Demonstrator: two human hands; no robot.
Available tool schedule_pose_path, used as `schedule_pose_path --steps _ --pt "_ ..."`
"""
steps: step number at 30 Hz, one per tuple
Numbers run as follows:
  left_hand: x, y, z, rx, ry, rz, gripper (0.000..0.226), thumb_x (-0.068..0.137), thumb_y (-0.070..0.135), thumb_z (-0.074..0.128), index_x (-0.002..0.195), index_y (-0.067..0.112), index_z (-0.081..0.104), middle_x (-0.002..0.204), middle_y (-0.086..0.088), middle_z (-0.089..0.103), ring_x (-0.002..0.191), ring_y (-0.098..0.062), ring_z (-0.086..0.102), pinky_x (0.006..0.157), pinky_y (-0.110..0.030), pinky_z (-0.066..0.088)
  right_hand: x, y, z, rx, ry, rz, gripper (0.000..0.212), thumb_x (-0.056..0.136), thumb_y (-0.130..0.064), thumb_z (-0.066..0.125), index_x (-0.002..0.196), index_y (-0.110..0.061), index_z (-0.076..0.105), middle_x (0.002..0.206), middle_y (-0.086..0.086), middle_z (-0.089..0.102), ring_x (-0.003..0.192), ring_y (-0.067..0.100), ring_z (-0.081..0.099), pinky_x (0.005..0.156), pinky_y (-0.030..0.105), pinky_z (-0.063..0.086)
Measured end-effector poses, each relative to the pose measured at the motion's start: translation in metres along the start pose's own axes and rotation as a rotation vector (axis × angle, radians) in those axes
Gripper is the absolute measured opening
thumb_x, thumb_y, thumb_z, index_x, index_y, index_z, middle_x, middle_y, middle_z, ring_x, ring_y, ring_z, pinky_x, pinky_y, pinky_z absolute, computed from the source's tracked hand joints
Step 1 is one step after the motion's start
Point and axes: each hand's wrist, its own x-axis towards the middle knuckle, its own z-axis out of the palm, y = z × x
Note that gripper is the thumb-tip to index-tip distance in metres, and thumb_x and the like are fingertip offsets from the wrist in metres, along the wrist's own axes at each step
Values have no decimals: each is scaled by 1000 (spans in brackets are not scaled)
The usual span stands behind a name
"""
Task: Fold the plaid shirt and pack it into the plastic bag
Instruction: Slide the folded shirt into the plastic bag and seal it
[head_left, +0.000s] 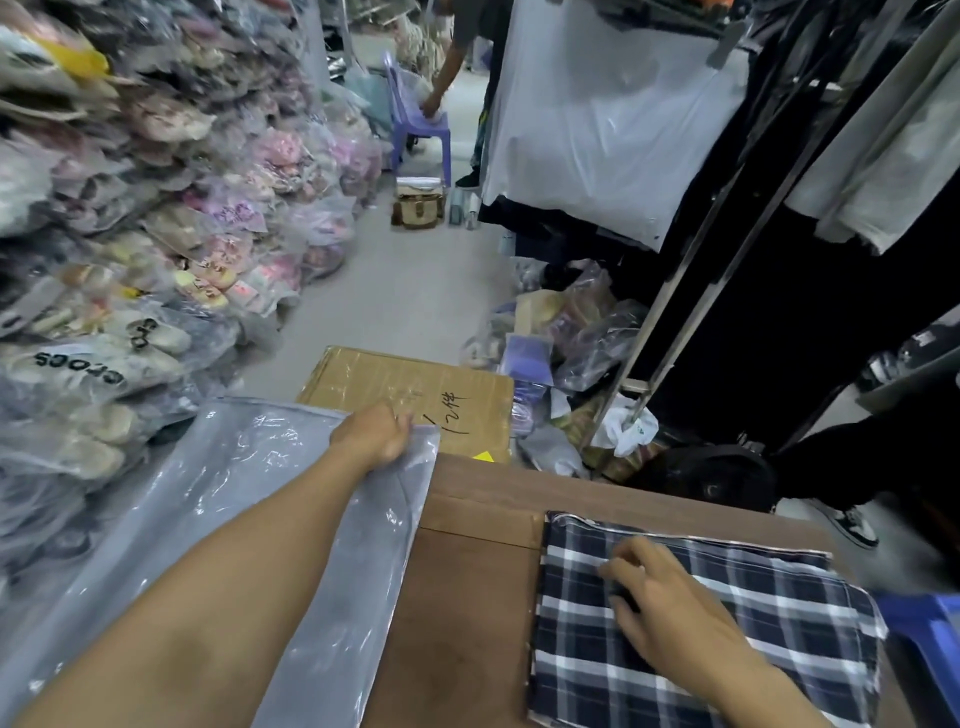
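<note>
Wooden table (467, 597) occupies the lower centre of the frame. Plastic bag (218, 499), lower left, is draped off the table's left edge; thin, slick, limp, likely to cling shut. Plaid shirt (753, 613), lower right, is already folded flat on the table; soft, light, apt to unfold unless lifted by both side edges. Left hand (374, 434) is pinched closed on the bag's far corner. Right hand (654, 587) rests on the shirt, fingers curled, gripping nothing.

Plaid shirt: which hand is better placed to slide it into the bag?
Right. The right hand already rests on the folded plaid shirt on the table, while the left hand grips the plastic bag at its far edge.
</note>
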Motion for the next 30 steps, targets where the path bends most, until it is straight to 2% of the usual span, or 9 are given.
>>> schedule_pose_path --steps 3,7,10,13,17,21,26,28,30 --pt "-14 11 -4 -55 53 46 40 97 50 40 81 16 54 103 -13 69 101 -36 62 86 -42 51 13 -5 -1 13 9 14 29 97 -31 53 124 -25 62 122 -9 48 111 14 51 81 27 51" --pt "-42 30 2 -241 -33 135 30 84 32 61 62 16 51 68 -5 63 84 -33 67 69 -34 49 39 -19 -1 170 24 73 27 98 -35 56 122 -25 63 113 -11 53 106 11 54 84 30 49" --pt "-75 47 10 -298 -130 252 30 87 30 67 60 20 58 61 4 61 67 -17 64 63 -27 46 64 -40 -8 531 85 195 18 97 -39 58 103 -27 70 97 -12 63 90 7 61 81 31 50" --pt "-108 59 15 -273 -219 433 31 89 30 65 60 24 56 58 8 59 56 -9 55 61 -27 46 85 -61 -22 963 68 397 38 97 -51 52 96 -18 71 88 -2 71 80 14 68 73 40 58" --pt "-145 71 27 -248 -282 590 15 75 22 62 61 25 58 58 11 58 58 -9 55 60 -26 47 89 -78 -40 1184 -293 508 45 99 -51 51 81 -13 66 72 6 64 52 10 53 46 21 38" --pt "-166 74 33 -224 -344 676 3 74 19 68 72 19 70 57 15 57 55 3 53 62 -19 48 83 -76 -36 1326 -366 477 23 97 -11 53 82 -11 70 58 7 65 46 14 56 40 22 37" --pt "-165 71 22 -665 -209 381 20 82 37 68 76 19 62 62 -8 72 58 -19 68 67 -39 59 74 -61 -21 1418 -196 548 13 91 -8 67 84 -12 77 88 25 74 68 27 64 64 36 48" --pt "-155 75 19 -579 5 215 38 83 52 61 66 20 51 61 -6 72 60 -22 70 73 -42 60 70 -58 -20 1510 -152 585 7 89 -10 72 88 -9 78 90 22 76 72 27 68 72 39 53" --pt "-152 79 15 -498 6 82 54 75 71 56 61 20 47 61 -7 73 59 -23 72 74 -42 59 65 -57 -19 1567 -128 567 7 87 -9 74 92 -5 78 90 19 77 73 25 70 72 37 56"
